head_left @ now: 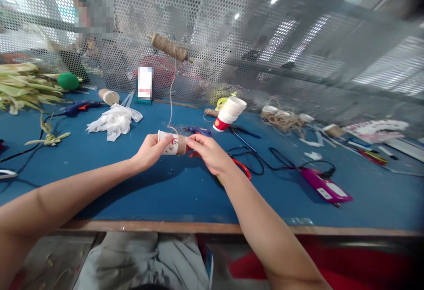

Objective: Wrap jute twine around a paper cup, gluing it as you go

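Note:
Between my hands a white printed paper cup (169, 145) lies on its side in the air above the table. Brown twine (181, 145) is wound round its right-hand part. My left hand (150, 150) grips the cup near its rim, on the left. With the fingers closed at the base end, my right hand (207, 150) holds the cup over the twine's edge. From the cup a loose strand (171, 100) rises to a twine spool (169, 47) mounted on the perforated metal screen. Behind my right hand lies a blue glue gun (199, 131), partly hidden.
Stacked paper cups (230, 113) stand behind my right hand. A purple power strip (326, 185) with black cables lies at right. White crumpled plastic (115, 121), a second glue gun (79, 108) and corn husks (23, 84) are at left. A phone (145, 82) leans against the screen.

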Motion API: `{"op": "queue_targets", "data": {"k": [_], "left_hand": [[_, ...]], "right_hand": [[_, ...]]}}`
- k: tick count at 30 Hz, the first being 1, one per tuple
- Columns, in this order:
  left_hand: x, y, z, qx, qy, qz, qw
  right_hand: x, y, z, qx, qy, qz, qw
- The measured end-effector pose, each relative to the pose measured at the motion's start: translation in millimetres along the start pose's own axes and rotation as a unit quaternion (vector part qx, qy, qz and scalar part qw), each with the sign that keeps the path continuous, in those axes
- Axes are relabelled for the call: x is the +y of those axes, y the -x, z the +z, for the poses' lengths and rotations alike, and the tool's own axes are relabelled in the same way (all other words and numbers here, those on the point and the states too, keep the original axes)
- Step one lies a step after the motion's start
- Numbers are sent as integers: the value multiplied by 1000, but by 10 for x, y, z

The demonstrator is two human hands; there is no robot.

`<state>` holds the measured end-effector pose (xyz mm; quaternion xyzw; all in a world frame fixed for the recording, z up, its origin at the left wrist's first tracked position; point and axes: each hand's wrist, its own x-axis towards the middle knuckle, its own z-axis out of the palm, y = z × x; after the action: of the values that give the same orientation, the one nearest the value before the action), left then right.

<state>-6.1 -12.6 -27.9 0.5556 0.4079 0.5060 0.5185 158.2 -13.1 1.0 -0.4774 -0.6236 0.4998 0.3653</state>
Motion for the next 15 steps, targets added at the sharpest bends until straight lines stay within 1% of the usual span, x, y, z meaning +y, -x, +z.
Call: {"op": "queue_targets", "data": {"k": [4,6,8,9,11,13,15], "left_hand": [[-31,31,-35,-46,-51,44,997],[-35,29,-51,-73,-66,54,994],[-21,10,-60,-92,-64,46,993],[-9,-5,-62,-96,-48,30,994],[23,-42,-62,-96,21,-31,995],[52,-80,-64,-92,109,-110,984],[66,-107,-69,-78,151,-161,972]], "right_hand": [[-6,-20,-24,-5,-101,63,993],[-2,-30,-26,-2,-121,77,990],[9,-39,-27,4,-121,77,990],[16,-41,-26,7,-114,69,991],[33,-43,-18,6,-87,37,996],[53,-39,-1,-1,-31,-6,1000],[77,-36,17,-7,40,-44,998]]}}
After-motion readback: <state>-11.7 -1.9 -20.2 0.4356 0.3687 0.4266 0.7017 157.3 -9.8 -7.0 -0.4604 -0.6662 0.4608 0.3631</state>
